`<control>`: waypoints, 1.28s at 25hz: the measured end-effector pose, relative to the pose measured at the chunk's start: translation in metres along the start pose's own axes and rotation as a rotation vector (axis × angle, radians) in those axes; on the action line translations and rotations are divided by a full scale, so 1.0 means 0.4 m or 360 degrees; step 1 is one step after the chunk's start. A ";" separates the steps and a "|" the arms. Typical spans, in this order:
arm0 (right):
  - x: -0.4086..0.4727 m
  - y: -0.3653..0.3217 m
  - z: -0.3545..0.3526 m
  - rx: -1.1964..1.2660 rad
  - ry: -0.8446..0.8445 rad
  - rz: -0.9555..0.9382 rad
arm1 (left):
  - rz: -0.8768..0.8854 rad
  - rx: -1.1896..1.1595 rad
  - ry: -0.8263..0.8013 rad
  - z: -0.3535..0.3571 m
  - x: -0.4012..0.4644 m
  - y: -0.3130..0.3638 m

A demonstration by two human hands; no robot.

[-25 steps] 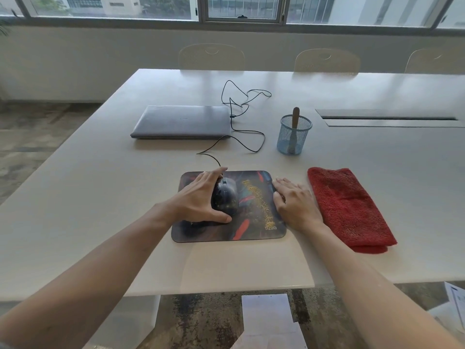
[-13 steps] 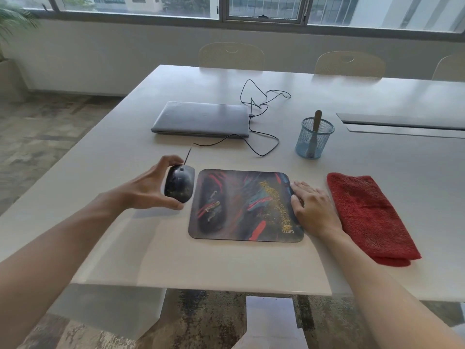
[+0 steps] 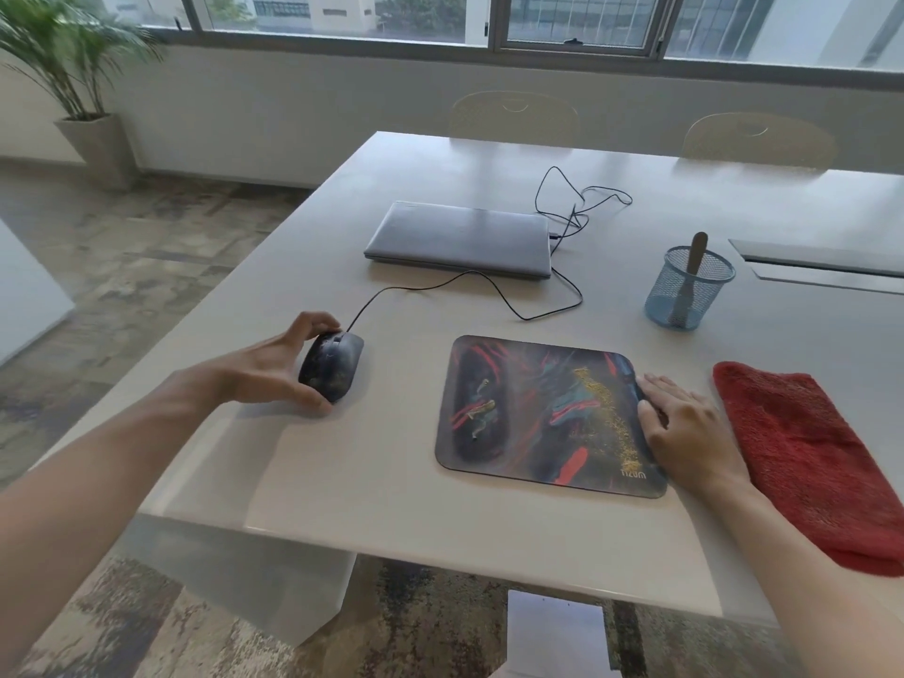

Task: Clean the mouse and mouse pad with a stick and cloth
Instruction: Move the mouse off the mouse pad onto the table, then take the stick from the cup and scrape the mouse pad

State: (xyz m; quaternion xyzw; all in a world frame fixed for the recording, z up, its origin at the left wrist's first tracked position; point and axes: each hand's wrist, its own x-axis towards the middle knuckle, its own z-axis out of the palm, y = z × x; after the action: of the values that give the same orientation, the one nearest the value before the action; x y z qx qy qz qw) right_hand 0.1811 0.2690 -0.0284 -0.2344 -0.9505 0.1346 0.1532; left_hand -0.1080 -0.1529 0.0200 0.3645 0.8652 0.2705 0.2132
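Dark mouse pad [image 3: 543, 413] with red, teal and gold streaks; black, gold-flecked mouse [image 3: 332, 365]; red cloth [image 3: 812, 457]; blue mesh cup [image 3: 685, 286]; grey laptop [image 3: 460, 239]; pale table [image 3: 391, 482].

- Mouse [image 3: 332, 365]: dark, glossy, wired, left of the pad and apart from it, with its cable running back across the counter.
- Mouse pad [image 3: 543, 413]: dark with red, teal and gold streaks, lying flat near the front edge.
- Stick [image 3: 690, 272]: wooden, leaning in a blue mesh cup [image 3: 685, 291].
- Cloth [image 3: 812, 457]: red, folded, right of the pad.
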 end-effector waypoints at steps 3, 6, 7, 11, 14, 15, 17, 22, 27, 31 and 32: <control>0.002 0.002 0.000 -0.0004 0.0002 -0.0013 | -0.0030 0.0003 -0.0032 -0.001 -0.007 -0.006; 0.000 0.000 0.000 -0.0010 -0.0002 -0.0004 | -0.0029 -0.0026 -0.0062 -0.001 -0.007 -0.007; -0.002 0.001 0.001 -0.0016 -0.0003 -0.0002 | -0.0031 -0.0029 -0.0076 -0.001 -0.006 -0.005; -0.001 0.001 -0.001 -0.0012 -0.0010 -0.0001 | -0.0040 -0.0067 -0.0123 -0.007 -0.008 0.002; 0.000 0.001 0.001 -0.0022 -0.0002 0.0003 | 0.0034 -0.0013 -0.0065 -0.016 -0.007 0.035; -0.001 0.000 0.000 -0.0023 0.0005 0.0000 | 0.0085 0.0031 0.0002 -0.016 -0.003 0.056; -0.004 -0.002 -0.003 -0.0018 0.0012 -0.0005 | 0.0229 0.0131 0.0212 0.001 0.013 0.110; -0.006 -0.008 -0.021 0.0186 0.0039 0.0086 | 0.0482 0.0207 0.0437 0.137 0.076 0.257; 0.027 -0.010 -0.067 0.0407 0.0327 0.0171 | 0.0349 0.0213 0.0446 0.287 0.152 0.302; 0.124 0.009 -0.157 0.0452 0.0645 0.0283 | 0.0263 0.0233 0.0572 0.318 0.179 0.279; 0.158 0.020 -0.184 0.0451 0.0685 0.0359 | 0.0267 0.0277 0.0573 0.323 0.181 0.274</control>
State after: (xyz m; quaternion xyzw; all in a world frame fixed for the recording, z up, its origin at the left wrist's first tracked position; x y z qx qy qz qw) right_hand 0.1570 0.3201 0.0507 -0.3382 -0.8357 0.2296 0.3668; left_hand -0.0249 0.0060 -0.0225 0.3980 0.8760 0.2722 -0.0004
